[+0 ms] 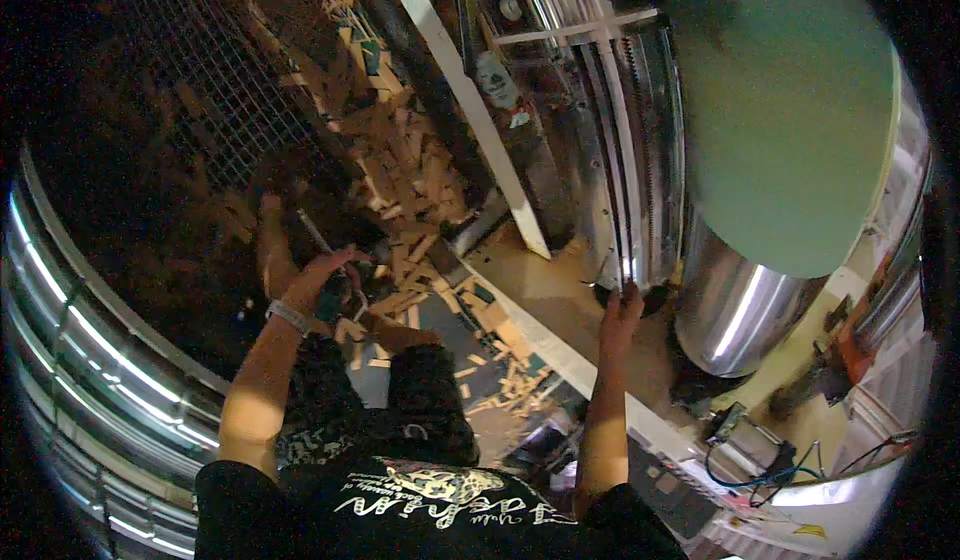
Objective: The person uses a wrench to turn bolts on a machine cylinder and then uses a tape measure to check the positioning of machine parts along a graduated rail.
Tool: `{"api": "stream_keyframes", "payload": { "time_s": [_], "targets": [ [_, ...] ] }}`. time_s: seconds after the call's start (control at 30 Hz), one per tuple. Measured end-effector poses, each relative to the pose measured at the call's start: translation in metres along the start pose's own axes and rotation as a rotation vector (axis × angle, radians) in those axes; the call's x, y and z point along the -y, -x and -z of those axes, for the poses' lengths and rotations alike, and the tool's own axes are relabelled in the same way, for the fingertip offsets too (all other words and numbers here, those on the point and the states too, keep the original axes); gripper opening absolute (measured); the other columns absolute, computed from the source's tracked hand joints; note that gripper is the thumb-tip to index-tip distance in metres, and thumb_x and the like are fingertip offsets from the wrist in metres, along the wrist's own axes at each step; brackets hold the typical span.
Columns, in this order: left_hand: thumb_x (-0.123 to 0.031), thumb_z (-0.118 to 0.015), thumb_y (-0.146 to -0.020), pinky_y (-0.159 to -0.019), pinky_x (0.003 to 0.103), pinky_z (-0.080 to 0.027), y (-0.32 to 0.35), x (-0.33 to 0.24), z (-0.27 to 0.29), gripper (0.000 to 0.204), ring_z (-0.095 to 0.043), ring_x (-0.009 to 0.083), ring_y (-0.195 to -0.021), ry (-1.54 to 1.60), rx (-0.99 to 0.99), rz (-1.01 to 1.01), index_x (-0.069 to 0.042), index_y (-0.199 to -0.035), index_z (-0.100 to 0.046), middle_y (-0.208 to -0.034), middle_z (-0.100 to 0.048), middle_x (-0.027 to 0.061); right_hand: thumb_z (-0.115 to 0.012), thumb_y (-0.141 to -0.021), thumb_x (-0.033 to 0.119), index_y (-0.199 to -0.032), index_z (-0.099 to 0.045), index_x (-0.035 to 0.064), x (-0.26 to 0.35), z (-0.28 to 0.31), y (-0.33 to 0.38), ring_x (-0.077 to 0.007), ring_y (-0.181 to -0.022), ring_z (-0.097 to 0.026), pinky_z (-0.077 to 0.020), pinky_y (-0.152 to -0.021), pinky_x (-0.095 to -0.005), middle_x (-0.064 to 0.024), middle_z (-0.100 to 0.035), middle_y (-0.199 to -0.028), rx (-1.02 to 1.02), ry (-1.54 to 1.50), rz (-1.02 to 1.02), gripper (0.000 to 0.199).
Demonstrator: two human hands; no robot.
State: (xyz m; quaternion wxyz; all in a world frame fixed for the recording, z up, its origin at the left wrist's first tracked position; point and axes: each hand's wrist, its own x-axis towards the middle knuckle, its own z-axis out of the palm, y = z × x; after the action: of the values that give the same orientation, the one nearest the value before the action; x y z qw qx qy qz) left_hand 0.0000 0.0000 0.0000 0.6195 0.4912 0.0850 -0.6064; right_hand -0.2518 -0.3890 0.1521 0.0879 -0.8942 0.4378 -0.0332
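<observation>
My left hand (pixel 322 272) is curled in front of my body, over the dim area beside the wood pieces. A thin pale rod (pixel 314 230) shows just beyond its fingers and a dark teal shape (pixel 330 306) just below. Whether the two belong together, I cannot tell. To the right, my right hand (pixel 622 308) reaches forward with its fingers together at the near end of a long shiny metal machine part (pixel 605 180). Dark grooves run along that part. What the right fingertips grip is too small to make out.
Many small wood offcuts (pixel 410 170) lie heaped ahead and on the floor near my legs. A pale beam (pixel 470 110) slants between them and the machine. At right stand a large green disc (pixel 790 110) and a shiny cylinder (pixel 735 310). Dark mesh (pixel 230 100) spreads far left.
</observation>
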Motion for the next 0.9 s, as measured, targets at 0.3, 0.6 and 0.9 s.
{"api": "stream_keyframes", "payload": {
  "time_s": [0.3, 0.6, 0.9],
  "targets": [
    [-0.04, -0.044, -0.086, -0.039, 0.022, -0.04, -0.044, 0.105, 0.041, 0.043, -0.049, 0.011, -0.045, 0.472, 0.003, 0.231, -0.001, -0.096, -0.058, -0.064, -0.055, 0.004, -0.044, -0.087, 0.028, -0.113, -0.04, -0.0017, -0.055, -0.056, -0.015, -0.027, -0.097, -0.043, -0.0351, -0.082, -0.0368, -0.0157, -0.043, -0.103, -0.142, 0.234, -0.107, 0.039],
    [-0.044, -0.046, -0.083, -0.039, 0.021, -0.041, -0.041, 0.142, 0.039, 0.048, -0.05, 0.0104, -0.044, 0.679, -0.25, -0.009, 0.001, -0.1, -0.055, -0.072, -0.058, 0.0061, -0.048, -0.084, 0.013, -0.107, -0.047, 0.0, 0.148, -0.137, -0.028, -0.0256, -0.099, -0.043, -0.0351, -0.085, -0.0333, -0.0159, -0.043, -0.108, 0.28, -0.035, 0.493, 0.027],
    [-0.043, -0.048, -0.083, -0.047, 0.023, -0.044, -0.039, 0.144, 0.046, 0.046, -0.054, 0.0117, -0.055, 0.875, -0.089, 0.092, 0.0, -0.096, -0.056, -0.08, -0.062, 0.0089, -0.046, -0.086, 0.017, -0.109, -0.045, 0.0022, 0.176, -0.297, -0.141, -0.0271, -0.102, -0.044, -0.0376, -0.083, -0.034, -0.0149, -0.044, -0.111, 0.301, -0.105, 0.487, 0.027]
  ]
}}
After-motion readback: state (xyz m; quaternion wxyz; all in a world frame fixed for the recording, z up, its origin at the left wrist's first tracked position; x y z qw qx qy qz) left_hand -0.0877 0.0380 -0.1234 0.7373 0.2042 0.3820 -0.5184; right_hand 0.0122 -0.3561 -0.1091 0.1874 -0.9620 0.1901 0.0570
